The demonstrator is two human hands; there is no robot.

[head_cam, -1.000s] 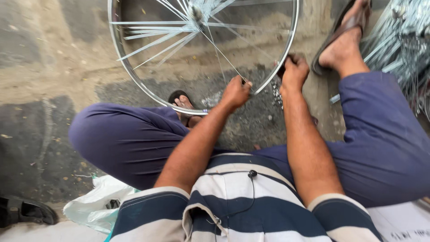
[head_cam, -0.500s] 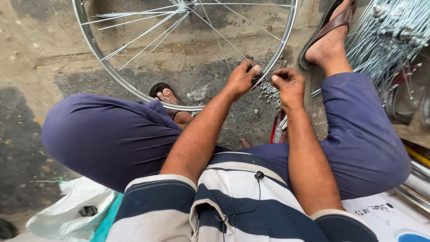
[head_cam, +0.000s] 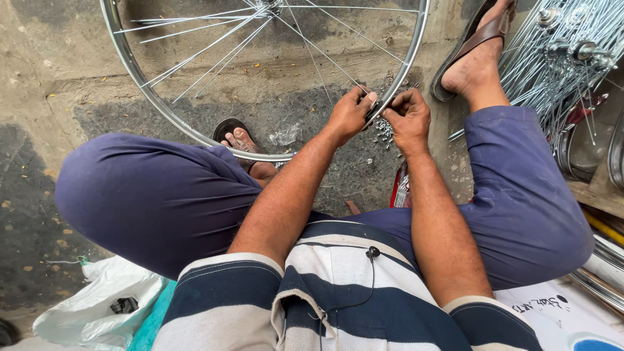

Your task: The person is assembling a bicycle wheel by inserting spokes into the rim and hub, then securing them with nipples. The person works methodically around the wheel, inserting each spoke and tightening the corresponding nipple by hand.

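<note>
A silver bicycle wheel rim [head_cam: 156, 114] with thin spokes [head_cam: 214, 45] lies in front of me on the concrete floor, its near edge over my sandalled left foot [head_cam: 242, 144]. My left hand [head_cam: 351, 112] pinches the rim's near right edge where a spoke meets it. My right hand [head_cam: 408, 118] is closed against the same spot from the outside, fingers curled on a small part that I cannot make out. A scatter of small metal nipples [head_cam: 385, 133] lies on the ground just below both hands.
A pile of spoked hubs and loose spokes [head_cam: 565, 58] fills the upper right, beside my right foot in a brown sandal [head_cam: 478, 42]. More rims [head_cam: 601, 276] lie at the right edge. A white plastic bag [head_cam: 91, 309] sits at lower left. A red packet [head_cam: 400, 188] lies between my legs.
The view has shifted, so the wheel sits further right and lower. Both hands have drawn together on the same spot of the rim.
</note>
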